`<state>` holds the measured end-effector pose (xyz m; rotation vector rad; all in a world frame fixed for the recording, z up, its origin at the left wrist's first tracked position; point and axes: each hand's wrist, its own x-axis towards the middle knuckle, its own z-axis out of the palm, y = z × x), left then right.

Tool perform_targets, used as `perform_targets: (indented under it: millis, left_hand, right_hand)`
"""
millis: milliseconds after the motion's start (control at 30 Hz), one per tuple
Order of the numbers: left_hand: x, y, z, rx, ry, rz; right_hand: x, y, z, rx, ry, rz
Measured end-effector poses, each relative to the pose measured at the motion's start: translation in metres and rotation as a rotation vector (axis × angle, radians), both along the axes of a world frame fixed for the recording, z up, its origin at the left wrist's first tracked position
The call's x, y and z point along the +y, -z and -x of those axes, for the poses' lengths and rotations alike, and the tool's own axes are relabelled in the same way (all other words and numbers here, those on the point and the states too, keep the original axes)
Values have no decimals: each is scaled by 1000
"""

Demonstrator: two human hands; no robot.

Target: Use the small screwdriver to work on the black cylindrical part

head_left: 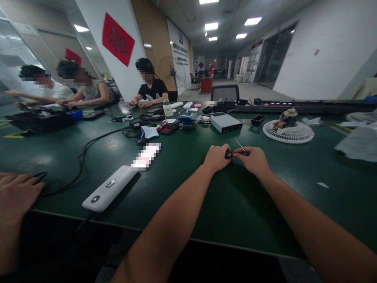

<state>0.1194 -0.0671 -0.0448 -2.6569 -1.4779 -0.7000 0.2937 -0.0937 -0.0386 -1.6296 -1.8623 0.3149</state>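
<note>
On the green counter, the left hand and right hand meet near the middle, their fingers closed narrow around a small dark part. A thin metal pin sticks out far and right from it; which hand grips it is hidden. Farther off, a shallow metal bowl holds something blue, just left of a grey metal box. To the box's right sits a small black tray, its contents too dark to tell. At near left, another person's hand lies well apart, beyond a white plastic unit.
</note>
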Motion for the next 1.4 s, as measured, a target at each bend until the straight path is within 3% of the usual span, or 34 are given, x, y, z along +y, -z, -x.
perform_targets:
  millis: [233,467,833,1033,1400]
  left_hand:
    - [-3,-4,-1,-13,70,-12]
    - [-4,-6,-2,0,85,-15]
    - [-3,-2,-2,-76,-163,-28]
    - [1,-1,4,-124,-289,-23]
    - [-3,-5,2,-88,-121,-2]
  right_hand:
    - [0,-3,-1,69,35,-73]
    - [2,4,0,76,-1,-48]
    - [4,6,4,54,-1,-51]
    - [-3,2,8,-25,-153,-6]
    - [-6,0,8,-45,-201,-36]
